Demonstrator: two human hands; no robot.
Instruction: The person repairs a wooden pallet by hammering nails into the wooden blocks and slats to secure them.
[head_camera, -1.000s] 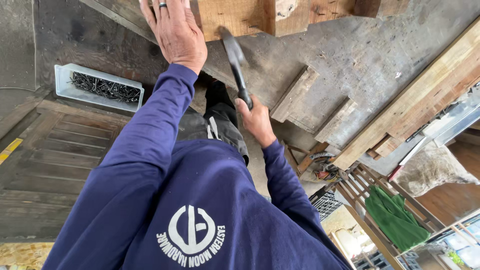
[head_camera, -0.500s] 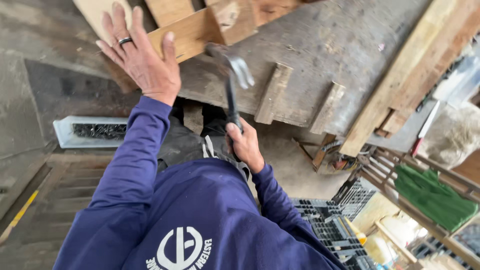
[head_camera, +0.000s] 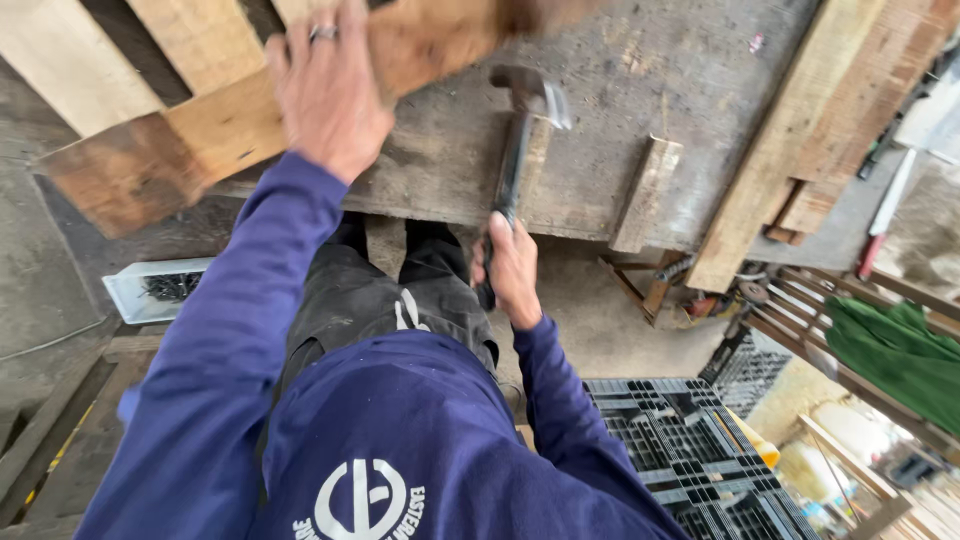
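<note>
R hand grip holds hammer upright, head up; L hand, flat on wooden board, lies left of it

The person wears a dark blue long-sleeved shirt with a round white picture and white letters on it. The trousers are black with a small white mark. The left hand has a shiny silver ring on one finger. The right hand is bare.
</note>
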